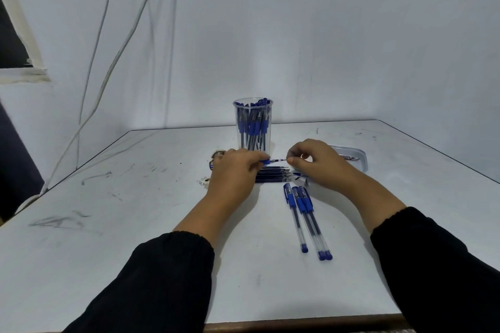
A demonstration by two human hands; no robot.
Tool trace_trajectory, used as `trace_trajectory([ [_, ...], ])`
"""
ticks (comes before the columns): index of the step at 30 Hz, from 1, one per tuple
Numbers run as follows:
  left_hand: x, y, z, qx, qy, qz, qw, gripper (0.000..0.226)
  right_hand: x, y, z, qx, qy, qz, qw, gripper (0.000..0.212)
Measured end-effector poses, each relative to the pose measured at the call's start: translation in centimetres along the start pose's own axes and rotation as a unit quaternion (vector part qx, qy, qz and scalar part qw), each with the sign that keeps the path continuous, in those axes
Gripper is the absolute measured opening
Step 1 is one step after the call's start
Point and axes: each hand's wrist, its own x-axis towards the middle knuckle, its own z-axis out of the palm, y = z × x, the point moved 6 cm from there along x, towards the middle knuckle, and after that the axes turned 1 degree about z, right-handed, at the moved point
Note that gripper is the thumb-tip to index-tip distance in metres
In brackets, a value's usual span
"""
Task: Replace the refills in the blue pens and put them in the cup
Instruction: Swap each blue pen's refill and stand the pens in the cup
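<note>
Both of your hands meet just in front of the clear cup, which stands toward the back of the white counter with many blue pens upright inside it. Your left hand curls its fingers round the blue grip end of a pen barrel, holding it level at the base of the cup. Your right hand pinches the thin refill between thumb and forefinger where it sticks out of that barrel; how far it sits inside is hard to tell, since your left fingers cover most of the pen. Below your hands, in front of the cup, a row of dark loose refills lies flat on the counter, partly hidden by your left hand. Nearer to you than those, and to the right of the cup, three capped blue pens lie side by side, touching, caps pointing toward the cup. A small pen part, perhaps a tip piece, lies just beside the loose refills. To the right of the cup, behind your right hand, sits a shallow clear tray with a few thin sticks in it. Black sleeves cover both of your forearms.
</note>
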Motion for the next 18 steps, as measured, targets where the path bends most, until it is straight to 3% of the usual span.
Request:
trace_trajectory([
  [7, 0.0, 0.0, -0.1, 0.002, -0.003, 0.004, 1.0, 0.027, 0.0, 0.4, -0.7, -0.023, -0.005, 0.012, 1.0, 0.012],
  [13, -0.2, 0.2, -0.5, -0.004, 0.0, -0.018, 1.0, 0.026, -0.8, 1.6, -2.4, -0.146, -0.042, 0.075, 0.986, 0.008],
  [18, -0.2, 0.2, -0.4, 0.0, -0.004, -0.016, 1.0, 0.025, -0.9, 1.6, -1.5, -0.185, -0.063, 0.064, 0.979, 0.007],
])
